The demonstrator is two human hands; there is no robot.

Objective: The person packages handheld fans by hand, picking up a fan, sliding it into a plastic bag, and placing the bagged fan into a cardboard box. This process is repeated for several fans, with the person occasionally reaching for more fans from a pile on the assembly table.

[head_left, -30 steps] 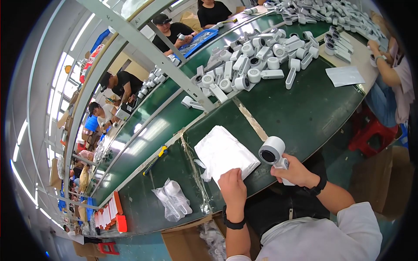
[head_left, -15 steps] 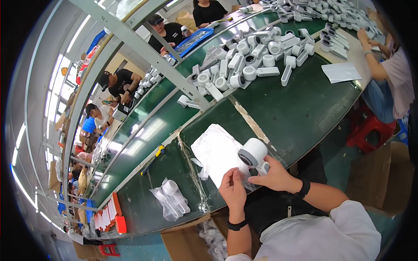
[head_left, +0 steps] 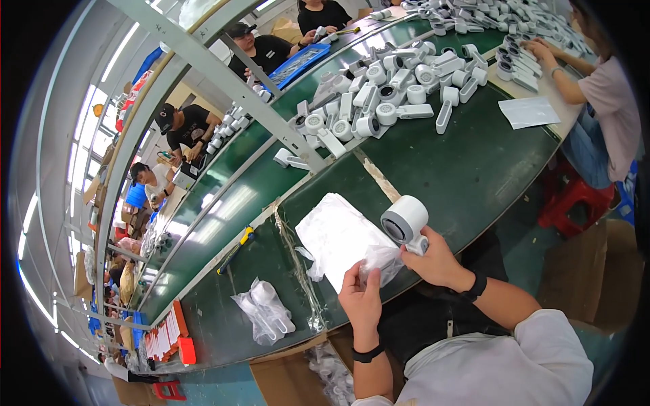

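Observation:
My right hand (head_left: 439, 261) grips a white device that looks like a handheld fan (head_left: 409, 215) by its short handle, its round grey-rimmed head tilted up and to the left. Pinched between the thumb and fingers of my left hand (head_left: 361, 298) is the edge of a clear plastic bag (head_left: 382, 260). The bag spreads just left of the fan's handle, with the fan outside it. Under and beyond my hands lies a stack of thin white plastic bags (head_left: 335, 230). Another fan, wrapped in a clear bag (head_left: 265, 312), rests on the green table to the left.
A heap of white fans (head_left: 386, 91) covers the table ahead. A yellow-handled cutter (head_left: 237, 249) lies left of the bags. A metal post (head_left: 271, 122) crosses the far side. Below the near edge is a carton (head_left: 288, 379) with bagged pieces. Several people sit around.
The fan and my right hand have moved right and slightly up. A clear bag has come up in my left hand, opened out between the two hands.

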